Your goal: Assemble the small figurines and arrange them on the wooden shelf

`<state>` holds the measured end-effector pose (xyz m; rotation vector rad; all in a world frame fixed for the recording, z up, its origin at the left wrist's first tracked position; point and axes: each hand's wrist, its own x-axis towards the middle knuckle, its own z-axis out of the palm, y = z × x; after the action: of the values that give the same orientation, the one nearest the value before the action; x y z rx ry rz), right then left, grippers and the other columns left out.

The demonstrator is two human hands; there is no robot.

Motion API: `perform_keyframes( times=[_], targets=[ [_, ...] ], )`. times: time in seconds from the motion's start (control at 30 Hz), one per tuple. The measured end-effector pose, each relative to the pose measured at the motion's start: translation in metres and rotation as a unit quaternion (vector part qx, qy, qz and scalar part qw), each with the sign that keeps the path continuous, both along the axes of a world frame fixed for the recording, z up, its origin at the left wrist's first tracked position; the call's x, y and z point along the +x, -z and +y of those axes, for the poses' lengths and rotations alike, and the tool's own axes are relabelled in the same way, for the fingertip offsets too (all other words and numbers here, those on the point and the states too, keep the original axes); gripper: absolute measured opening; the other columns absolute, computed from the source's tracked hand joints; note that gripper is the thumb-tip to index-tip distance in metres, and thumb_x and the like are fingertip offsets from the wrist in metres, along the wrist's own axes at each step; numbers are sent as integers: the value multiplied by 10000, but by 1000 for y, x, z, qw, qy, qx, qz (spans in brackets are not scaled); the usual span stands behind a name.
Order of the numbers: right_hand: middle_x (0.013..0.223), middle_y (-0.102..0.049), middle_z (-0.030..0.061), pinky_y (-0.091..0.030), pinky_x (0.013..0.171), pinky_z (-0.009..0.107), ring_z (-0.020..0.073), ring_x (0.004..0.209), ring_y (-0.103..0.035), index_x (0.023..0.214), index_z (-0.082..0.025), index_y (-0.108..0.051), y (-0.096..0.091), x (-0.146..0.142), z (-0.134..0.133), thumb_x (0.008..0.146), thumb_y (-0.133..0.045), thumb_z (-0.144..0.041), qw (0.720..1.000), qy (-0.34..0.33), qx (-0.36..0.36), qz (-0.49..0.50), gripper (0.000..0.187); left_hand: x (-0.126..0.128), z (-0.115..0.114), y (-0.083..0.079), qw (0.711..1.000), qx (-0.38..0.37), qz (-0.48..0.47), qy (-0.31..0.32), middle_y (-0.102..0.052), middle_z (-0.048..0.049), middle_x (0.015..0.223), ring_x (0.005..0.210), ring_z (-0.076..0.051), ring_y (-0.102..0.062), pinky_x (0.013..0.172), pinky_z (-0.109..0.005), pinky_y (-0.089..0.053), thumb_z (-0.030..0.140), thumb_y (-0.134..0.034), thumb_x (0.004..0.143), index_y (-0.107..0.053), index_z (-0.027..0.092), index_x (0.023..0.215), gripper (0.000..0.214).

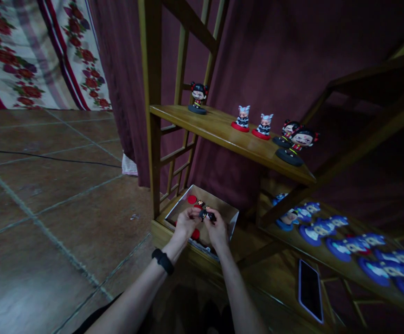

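Note:
Both my hands reach down over a shallow cardboard box on the lowest wooden shelf. My left hand, with a black band on its wrist, and my right hand are closed together on a small dark-haired figurine held just above the box. Red round bases and another small figure lie inside the box. On the upper shelf stand several finished figurines: one black-haired at the left, two white-haired ones on red bases, and two black-haired ones at the right end.
A lower right shelf carries several blue-based figurines lying down. A phone lies flat on the shelf below them. Dark red curtains hang behind the wooden rack. Tiled floor with a black cable spreads to the left.

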<state>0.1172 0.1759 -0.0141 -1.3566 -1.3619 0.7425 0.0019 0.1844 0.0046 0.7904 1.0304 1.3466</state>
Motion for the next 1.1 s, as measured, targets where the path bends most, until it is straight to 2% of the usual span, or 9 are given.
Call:
perform_keyframes(
  times=[0.37, 0.7, 0.8, 0.9, 1.03, 1.1],
  targets=[
    [914, -666, 7, -444, 810, 331, 188, 850, -594, 878, -244, -610, -9, -1, -3, 683, -551, -239, 1000, 15, -5, -11, 204, 3, -1, 4, 1000, 12, 13, -4, -639, -12, 633, 579, -108, -566, 587, -225, -456, 68, -667, 494, -626, 133, 702, 221],
    [932, -653, 18, -433, 841, 340, 188, 892, -579, 890, -235, -604, -7, -3, -4, 695, -534, -220, 999, 24, 10, -27, 208, 6, 0, 3, 994, 85, 57, -29, -613, 14, 627, 589, -91, -553, 612, -201, -438, 35, -630, 517, -586, 150, 639, 173],
    [974, -649, 21, -435, 856, 343, 189, 927, -579, 930, -237, -600, -8, -4, -5, 694, -539, -212, 999, 16, 11, -30, 246, 5, 1, 7, 999, 41, 14, -26, -589, 27, 600, 538, -78, -536, 549, -189, -429, 71, -652, 534, -573, 146, 693, 193],
    [1056, -631, 28, -455, 846, 330, 184, 942, -586, 1021, -246, -573, -9, -6, -5, 691, -555, -214, 1000, -2, 7, 6, 332, 2, 1, 9, 999, -27, -20, -21, -573, 35, 570, 490, -77, -532, 492, -186, -426, 120, -674, 566, -576, 141, 777, 234],
    [1090, -621, 45, -493, 785, 310, 171, 888, -609, 1120, -246, -515, -9, -6, -3, 676, -582, -212, 997, -32, -15, 73, 450, -5, 2, 6, 992, -106, -62, -11, -621, 1, 630, 506, -84, -568, 509, -201, -468, 110, -685, 593, -593, 138, 827, 252],
    [1069, -628, 54, -493, 795, 314, 173, 904, -606, 1109, -233, -523, -9, -5, -3, 677, -583, -211, 995, -35, -20, 91, 436, -9, 2, 4, 986, -140, -91, 3, -648, -23, 679, 529, -90, -588, 535, -212, -494, 81, -665, 618, -602, 137, 829, 227]
  ],
)
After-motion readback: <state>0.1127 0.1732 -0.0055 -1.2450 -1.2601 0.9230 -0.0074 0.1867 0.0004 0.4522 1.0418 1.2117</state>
